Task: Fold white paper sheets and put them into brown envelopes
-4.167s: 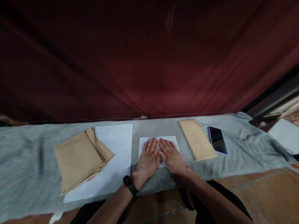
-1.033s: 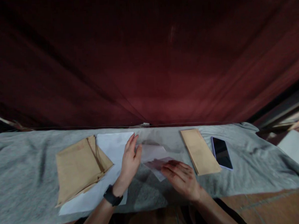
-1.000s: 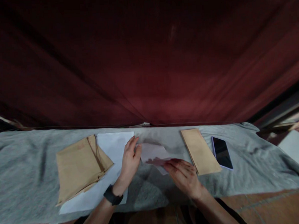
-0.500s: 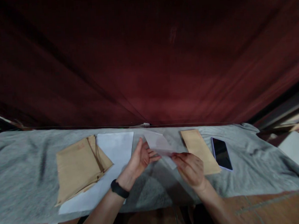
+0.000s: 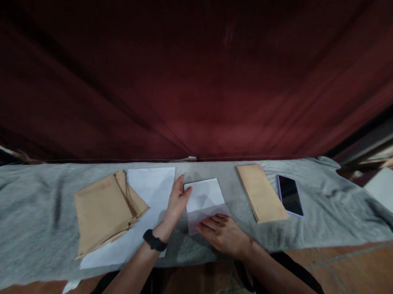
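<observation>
A folded sheet of white paper (image 5: 204, 194) lies on the grey cloth in front of me, its near part in shadow. My right hand (image 5: 222, 233) rests flat on the paper's near edge with fingers stretched out. Beside the paper's left edge is my left hand (image 5: 179, 198), thumb and fingers apart, a dark band on its wrist; whether it touches the paper I cannot tell. To the left, brown envelopes (image 5: 103, 213) lie in a pile over white sheets (image 5: 154, 184). On the right lies another brown envelope or narrow stack (image 5: 261, 194).
A phone (image 5: 290, 195) with a purple edge lies right of the narrow brown envelope. The grey cloth (image 5: 331, 210) covers the long surface, and a dark red wall or curtain (image 5: 194, 99) rises behind it. A white flat object (image 5: 388, 194) stands at the far right.
The white paper was held up tilted between my hands and now lies flat on the cloth. My right hand has moved left and nearer to me, onto the paper's near edge.
</observation>
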Demonstrator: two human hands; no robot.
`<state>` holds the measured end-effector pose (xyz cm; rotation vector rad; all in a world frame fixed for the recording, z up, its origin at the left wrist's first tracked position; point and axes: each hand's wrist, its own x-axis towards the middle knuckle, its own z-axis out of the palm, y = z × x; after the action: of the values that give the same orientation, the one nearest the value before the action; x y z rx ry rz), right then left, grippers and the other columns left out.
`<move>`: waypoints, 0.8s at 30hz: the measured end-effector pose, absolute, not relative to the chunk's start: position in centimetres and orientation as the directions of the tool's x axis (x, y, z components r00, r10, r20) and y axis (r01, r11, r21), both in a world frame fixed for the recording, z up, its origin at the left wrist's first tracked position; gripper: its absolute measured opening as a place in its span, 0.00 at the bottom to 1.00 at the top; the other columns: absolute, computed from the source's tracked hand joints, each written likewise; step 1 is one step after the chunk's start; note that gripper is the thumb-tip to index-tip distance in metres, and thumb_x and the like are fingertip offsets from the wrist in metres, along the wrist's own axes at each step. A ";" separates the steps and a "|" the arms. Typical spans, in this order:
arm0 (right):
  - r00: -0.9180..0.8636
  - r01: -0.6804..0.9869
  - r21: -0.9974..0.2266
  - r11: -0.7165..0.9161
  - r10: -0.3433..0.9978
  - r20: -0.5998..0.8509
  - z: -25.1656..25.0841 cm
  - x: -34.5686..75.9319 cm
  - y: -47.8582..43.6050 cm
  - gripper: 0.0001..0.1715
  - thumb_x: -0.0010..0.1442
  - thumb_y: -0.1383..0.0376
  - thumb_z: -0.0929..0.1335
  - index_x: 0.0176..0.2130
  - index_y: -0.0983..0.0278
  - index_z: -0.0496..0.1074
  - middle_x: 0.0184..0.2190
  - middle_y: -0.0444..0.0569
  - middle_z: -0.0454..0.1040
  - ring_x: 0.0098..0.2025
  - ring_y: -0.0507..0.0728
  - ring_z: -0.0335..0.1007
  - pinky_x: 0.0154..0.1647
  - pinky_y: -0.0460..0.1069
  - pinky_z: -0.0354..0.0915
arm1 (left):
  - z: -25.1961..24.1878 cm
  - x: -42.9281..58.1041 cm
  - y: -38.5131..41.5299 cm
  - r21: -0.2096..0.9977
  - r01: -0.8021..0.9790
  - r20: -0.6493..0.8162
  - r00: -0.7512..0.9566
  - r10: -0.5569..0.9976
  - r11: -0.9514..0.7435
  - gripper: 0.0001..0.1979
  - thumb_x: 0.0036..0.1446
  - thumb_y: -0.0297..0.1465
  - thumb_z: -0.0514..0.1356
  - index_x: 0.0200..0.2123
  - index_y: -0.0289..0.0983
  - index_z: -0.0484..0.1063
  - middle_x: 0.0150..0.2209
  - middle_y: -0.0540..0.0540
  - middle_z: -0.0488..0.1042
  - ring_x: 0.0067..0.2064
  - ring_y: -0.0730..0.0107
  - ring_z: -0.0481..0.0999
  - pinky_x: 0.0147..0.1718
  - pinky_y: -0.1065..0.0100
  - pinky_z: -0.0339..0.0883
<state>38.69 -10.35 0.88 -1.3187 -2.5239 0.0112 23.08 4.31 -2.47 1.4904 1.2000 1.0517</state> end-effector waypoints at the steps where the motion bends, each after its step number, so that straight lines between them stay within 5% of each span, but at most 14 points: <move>1: -0.533 0.801 -0.165 0.575 0.812 0.238 1.0 38.6 -10.4 0.12 0.68 0.65 0.67 0.52 0.60 0.73 0.44 0.48 0.80 0.41 0.56 0.75 0.43 0.50 0.68 | -2.0 22.9 3.8 0.962 0.226 0.109 0.189 0.976 -0.152 0.26 0.58 0.36 0.61 0.60 0.38 0.68 0.63 0.38 0.67 0.65 0.54 0.66 0.64 0.51 0.59; 6: -0.489 0.809 -0.313 0.497 0.866 0.111 1.6 39.7 -10.5 0.14 0.70 0.63 0.65 0.54 0.57 0.72 0.50 0.47 0.78 0.48 0.56 0.75 0.51 0.52 0.69 | 1.4 20.6 0.3 0.972 0.207 -0.054 0.657 0.752 -0.111 0.21 0.66 0.42 0.56 0.58 0.41 0.73 0.59 0.41 0.74 0.59 0.56 0.74 0.60 0.54 0.66; 9: -0.473 0.817 -0.360 0.450 0.881 0.030 1.2 40.5 -10.5 0.22 0.67 0.66 0.66 0.59 0.58 0.69 0.57 0.50 0.74 0.55 0.59 0.72 0.57 0.54 0.68 | 2.0 19.0 -1.8 0.916 0.250 -0.084 0.884 0.459 -0.314 0.36 0.59 0.42 0.65 0.68 0.47 0.60 0.70 0.44 0.59 0.69 0.52 0.60 0.65 0.52 0.60; 12: -0.469 0.818 -0.385 0.428 0.883 -0.016 0.7 40.5 -10.5 0.24 0.66 0.69 0.66 0.60 0.59 0.69 0.58 0.50 0.73 0.57 0.59 0.71 0.60 0.55 0.66 | 0.8 18.4 -3.4 0.743 0.296 -0.039 0.915 0.402 -0.600 0.51 0.50 0.40 0.71 0.72 0.48 0.49 0.73 0.43 0.49 0.73 0.48 0.50 0.68 0.47 0.53; 16: -0.461 0.809 -0.419 0.413 0.887 -0.016 0.5 40.3 -10.3 0.23 0.66 0.70 0.65 0.60 0.61 0.69 0.57 0.52 0.74 0.59 0.57 0.70 0.61 0.53 0.66 | -1.3 18.7 -3.9 0.550 0.389 0.058 0.865 0.498 -0.739 0.36 0.63 0.30 0.59 0.71 0.48 0.50 0.70 0.44 0.58 0.70 0.59 0.59 0.68 0.51 0.54; 20: -0.478 0.758 -0.517 0.398 0.878 -0.024 0.6 42.0 -10.5 0.29 0.63 0.70 0.67 0.62 0.58 0.68 0.62 0.49 0.71 0.63 0.57 0.66 0.66 0.55 0.61 | -1.6 18.0 -2.7 0.522 0.337 0.038 0.909 0.416 -0.783 0.29 0.66 0.22 0.50 0.67 0.48 0.60 0.67 0.49 0.64 0.68 0.68 0.63 0.67 0.59 0.56; 24: -0.449 0.708 -0.623 0.332 0.893 -0.034 0.6 44.5 -10.9 0.22 0.62 0.70 0.69 0.55 0.56 0.75 0.58 0.47 0.75 0.61 0.57 0.70 0.64 0.55 0.64 | -0.4 16.8 -2.1 0.600 0.303 -0.008 0.928 0.374 -0.740 0.25 0.67 0.27 0.52 0.63 0.52 0.67 0.67 0.54 0.64 0.68 0.67 0.62 0.69 0.58 0.52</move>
<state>44.53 -10.88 0.61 -1.4286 -2.2870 0.8274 16.81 -2.15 -0.39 2.4577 0.4799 0.1491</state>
